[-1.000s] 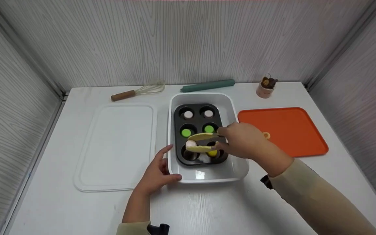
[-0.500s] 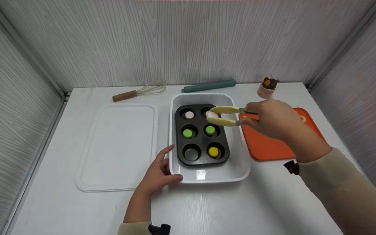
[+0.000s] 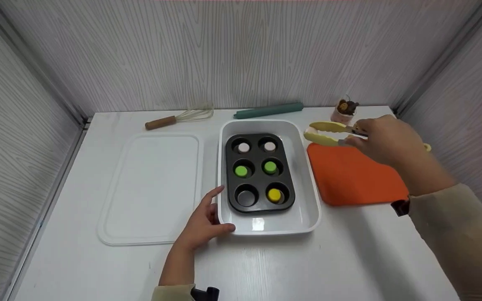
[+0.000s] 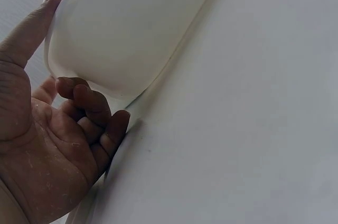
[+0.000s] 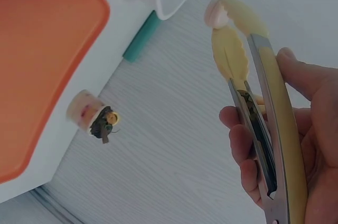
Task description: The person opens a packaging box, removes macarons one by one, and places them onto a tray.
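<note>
My right hand (image 3: 389, 140) grips yellow-tipped metal tongs (image 3: 329, 126), raised above the back of an orange tray (image 3: 349, 179). A pale pink macaron (image 5: 215, 14) is pinched between the tong tips. My left hand (image 3: 201, 225) lies at the near left corner of a white tub (image 3: 303, 213). Its straight thumb touches the front rim, its index finger the left side, and the other fingers are bent below. Inside the tub sits a dark muffin pan (image 3: 260, 182). Pale pink pieces lie in its back cups, green ones in the middle, a yellow piece (image 3: 274, 195) at front right.
A white lid or board (image 3: 153, 188) lies left of the tub. Behind are a whisk (image 3: 178, 119), a green rolling pin (image 3: 268, 110) and a small decorated cup (image 3: 343, 113). My right forearm covers part of the orange tray.
My right hand has lifted the tongs and pink macaron out of the muffin pan and carried them right and back, over the orange tray's side. The left hand stays at the tub's corner.
</note>
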A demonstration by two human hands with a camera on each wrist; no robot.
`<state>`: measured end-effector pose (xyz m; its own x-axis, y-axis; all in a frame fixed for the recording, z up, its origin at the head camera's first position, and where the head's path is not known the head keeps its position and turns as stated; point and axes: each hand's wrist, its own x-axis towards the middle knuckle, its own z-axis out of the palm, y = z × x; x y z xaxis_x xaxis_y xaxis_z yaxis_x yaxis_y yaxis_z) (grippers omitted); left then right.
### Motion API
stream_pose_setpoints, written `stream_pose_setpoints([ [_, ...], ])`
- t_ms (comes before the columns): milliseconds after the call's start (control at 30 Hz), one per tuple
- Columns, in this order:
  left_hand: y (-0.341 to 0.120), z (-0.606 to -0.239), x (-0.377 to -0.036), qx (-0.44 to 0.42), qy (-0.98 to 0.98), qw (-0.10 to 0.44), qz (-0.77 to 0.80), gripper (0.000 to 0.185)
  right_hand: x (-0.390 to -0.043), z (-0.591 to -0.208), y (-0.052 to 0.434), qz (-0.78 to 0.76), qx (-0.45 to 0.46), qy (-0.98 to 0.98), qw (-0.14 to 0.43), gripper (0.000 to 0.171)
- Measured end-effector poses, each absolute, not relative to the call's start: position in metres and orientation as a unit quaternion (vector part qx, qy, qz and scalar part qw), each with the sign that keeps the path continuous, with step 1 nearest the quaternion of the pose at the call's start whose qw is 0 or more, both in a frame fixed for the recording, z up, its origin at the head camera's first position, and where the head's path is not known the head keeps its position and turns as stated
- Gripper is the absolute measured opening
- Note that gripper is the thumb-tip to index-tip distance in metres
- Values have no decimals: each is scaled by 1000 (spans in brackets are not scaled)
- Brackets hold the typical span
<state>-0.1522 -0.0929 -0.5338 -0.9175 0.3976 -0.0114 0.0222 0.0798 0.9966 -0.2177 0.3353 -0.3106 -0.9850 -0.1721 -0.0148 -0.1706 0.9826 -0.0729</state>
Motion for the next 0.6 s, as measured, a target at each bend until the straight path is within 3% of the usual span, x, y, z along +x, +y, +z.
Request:
stream_pose_setpoints([
  [300, -93, -535, -151, 145, 728, 134, 657, 108, -234, -327, 352, -44, -48, 997, 47, 51],
  [600, -92, -536, -152, 149, 724, 132, 660, 108, -243, -344, 369, -44, -39, 996, 73, 52],
])
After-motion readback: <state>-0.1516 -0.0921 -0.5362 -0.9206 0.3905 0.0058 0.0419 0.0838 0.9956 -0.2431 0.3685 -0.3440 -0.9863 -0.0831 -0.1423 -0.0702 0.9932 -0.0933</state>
